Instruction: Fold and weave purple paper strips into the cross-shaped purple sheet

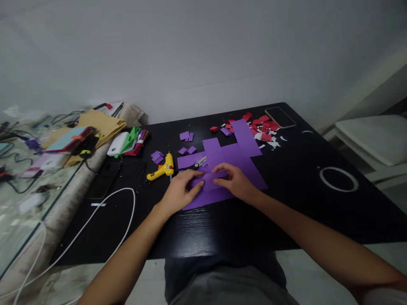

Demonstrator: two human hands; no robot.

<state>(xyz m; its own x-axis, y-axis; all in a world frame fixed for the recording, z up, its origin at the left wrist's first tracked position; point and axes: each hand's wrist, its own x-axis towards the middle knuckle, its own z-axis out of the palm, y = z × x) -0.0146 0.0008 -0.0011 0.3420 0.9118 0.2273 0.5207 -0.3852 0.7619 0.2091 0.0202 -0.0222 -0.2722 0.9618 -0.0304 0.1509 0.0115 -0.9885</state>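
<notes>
Between my hands is a strip of purple paper [210, 181], above a larger purple sheet [251, 180]. My left hand [183, 188] grips the strip's left end between thumb and fingers. The right end is pinched in my right hand [234, 180]. Just beyond my fingers lie another purple paper piece [213, 150] and a pair of scissors [199, 163], its handles partly hidden. A yellow glue gun [163, 168] rests left of my left hand. Small folded purple pieces [157, 157] lie near it.
Red and white paper scraps [263, 129] and a phone [280, 117] lie at the far right of the black table [295, 186]. A white ring [338, 179] is at right. A white cable [132, 212] loops at left, near coloured bundles [133, 142]. A white chair [369, 137] stands beyond.
</notes>
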